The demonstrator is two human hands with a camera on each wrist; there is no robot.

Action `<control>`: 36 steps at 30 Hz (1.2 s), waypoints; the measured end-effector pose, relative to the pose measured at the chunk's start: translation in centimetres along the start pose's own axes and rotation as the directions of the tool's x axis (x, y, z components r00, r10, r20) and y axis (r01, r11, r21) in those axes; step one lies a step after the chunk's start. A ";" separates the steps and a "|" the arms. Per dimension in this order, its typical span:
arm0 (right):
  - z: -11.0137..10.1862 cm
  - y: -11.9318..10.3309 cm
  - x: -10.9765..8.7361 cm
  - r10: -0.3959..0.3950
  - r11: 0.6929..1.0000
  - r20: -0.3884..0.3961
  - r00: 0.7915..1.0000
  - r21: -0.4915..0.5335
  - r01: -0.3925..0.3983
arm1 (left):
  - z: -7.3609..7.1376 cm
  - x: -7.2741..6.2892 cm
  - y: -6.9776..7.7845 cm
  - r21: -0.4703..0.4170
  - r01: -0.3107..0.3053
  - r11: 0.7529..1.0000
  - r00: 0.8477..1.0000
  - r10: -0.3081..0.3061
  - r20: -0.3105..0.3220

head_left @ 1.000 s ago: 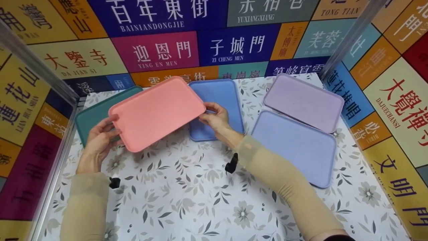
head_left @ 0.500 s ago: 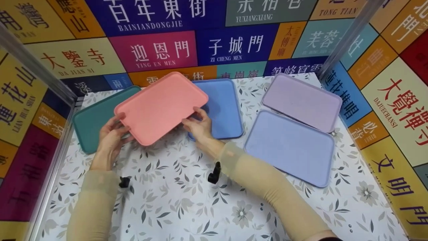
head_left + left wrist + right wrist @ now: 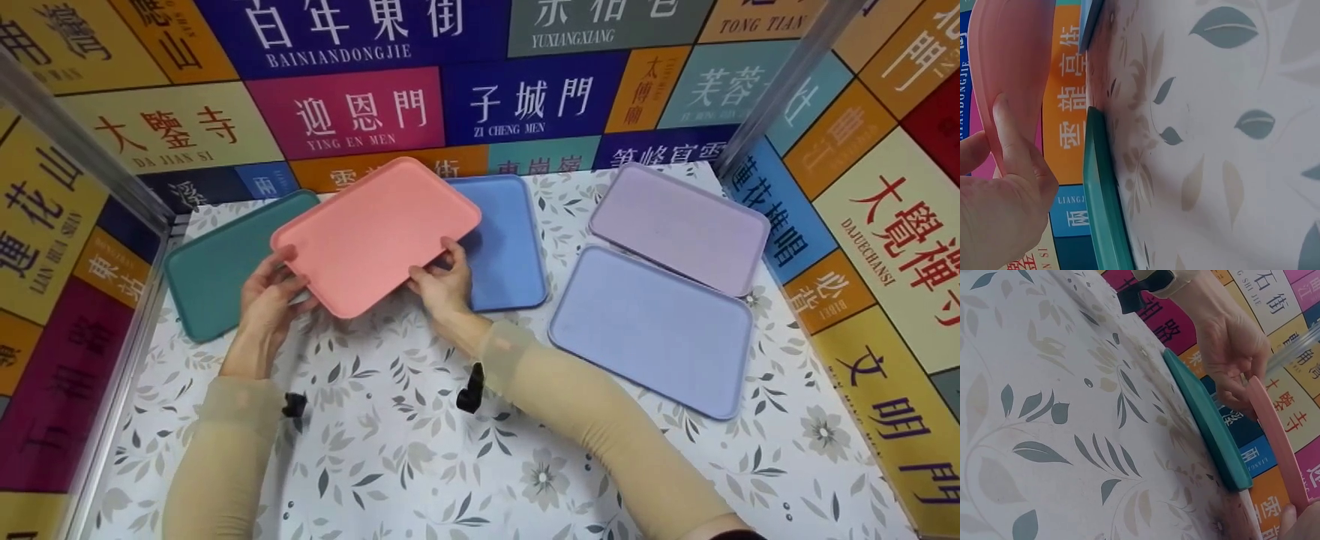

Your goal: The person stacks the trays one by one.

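A pink rectangular tray (image 3: pixel 375 236) is held up above the table, tilted, its far edge overlapping the back wall in the head view. My left hand (image 3: pixel 271 296) grips its left end, with the thumb over the rim; the left wrist view shows the fingers (image 3: pixel 1013 138) around the tray's edge. My right hand (image 3: pixel 446 289) pinches the near long edge, its thumb on the upper side. Partly behind the pink tray lie a green tray (image 3: pixel 214 277) on the left and a blue tray (image 3: pixel 510 247) on the right, both on the table.
On the table's right side, a lavender tray (image 3: pixel 679 225) lies behind a periwinkle tray (image 3: pixel 652 330), their edges meeting or overlapping. The leaf-patterned table (image 3: pixel 405 450) is bounded by a wall of coloured signs (image 3: pixel 345 112) at the back and panels at both sides.
Both hands hold the pink tray throughout. It has shifted a little right and away, covering more of the blue tray. My right hand has moved from its right end to the near edge.
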State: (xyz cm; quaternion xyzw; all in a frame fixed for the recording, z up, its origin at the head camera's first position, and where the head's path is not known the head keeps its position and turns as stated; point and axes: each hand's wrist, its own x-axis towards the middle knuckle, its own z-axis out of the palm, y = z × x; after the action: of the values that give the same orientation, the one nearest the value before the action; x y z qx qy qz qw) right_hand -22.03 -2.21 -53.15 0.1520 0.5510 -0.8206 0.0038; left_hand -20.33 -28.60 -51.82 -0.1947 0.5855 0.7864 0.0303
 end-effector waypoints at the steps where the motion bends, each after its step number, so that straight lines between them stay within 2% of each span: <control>1: 0.0 0.0 0.1 -0.001 1.000 -0.006 1.000 0.001 0.001 | 0.1 0.0 -0.1 -0.003 -0.001 1.000 1.000 0.001 0.003; 6: -0.3 -0.2 0.5 -0.001 1.000 -0.021 1.000 -0.010 0.001 | 0.5 0.0 -0.6 -0.010 -0.012 1.000 1.000 0.012 0.016; 12: -0.9 -0.4 0.7 -0.010 1.000 -0.022 1.000 -0.010 0.010 | 0.3 0.1 -1.1 0.012 -0.040 0.999 0.997 0.040 0.060; 20: -1.3 -0.9 1.0 -0.017 0.999 -0.032 0.999 -0.049 0.016 | 0.5 0.1 -1.5 0.065 -0.055 0.996 0.997 0.051 0.064; 24: -1.8 -1.3 1.3 -0.014 0.998 -0.025 1.000 -0.067 0.012 | 0.3 0.0 -1.1 0.102 -0.046 0.994 0.996 0.039 0.075; 27: -2.3 -1.5 1.5 -0.008 0.996 0.001 1.000 -0.094 0.008 | -0.3 0.1 -0.1 0.146 -0.054 0.988 0.995 0.041 0.090; 29: -2.8 -1.5 1.6 -0.005 0.993 0.024 1.000 -0.114 0.008 | -1.0 0.3 1.0 0.207 -0.061 0.976 0.992 0.037 0.117; 31: -3.3 -1.6 1.7 -0.003 0.992 0.046 0.999 -0.125 0.009 | -1.7 0.6 2.2 0.311 -0.062 0.948 0.987 0.011 0.162; 33: -3.9 -1.6 1.8 -0.009 0.992 0.065 0.998 -0.128 0.017 | -2.2 0.9 3.5 0.420 -0.054 0.906 0.976 -0.040 0.213; 36: -4.6 -1.6 2.0 -0.008 0.993 0.098 0.995 -0.120 0.020 | -2.7 1.5 5.0 0.547 -0.042 0.836 0.951 -0.135 0.280</control>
State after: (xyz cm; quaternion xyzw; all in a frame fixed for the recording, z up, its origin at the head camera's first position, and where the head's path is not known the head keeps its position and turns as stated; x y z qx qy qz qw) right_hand -23.13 2.92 -53.80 0.1074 0.5998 -0.7922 0.0341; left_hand -22.35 -32.93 -48.39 -0.0677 0.7683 0.6060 0.1945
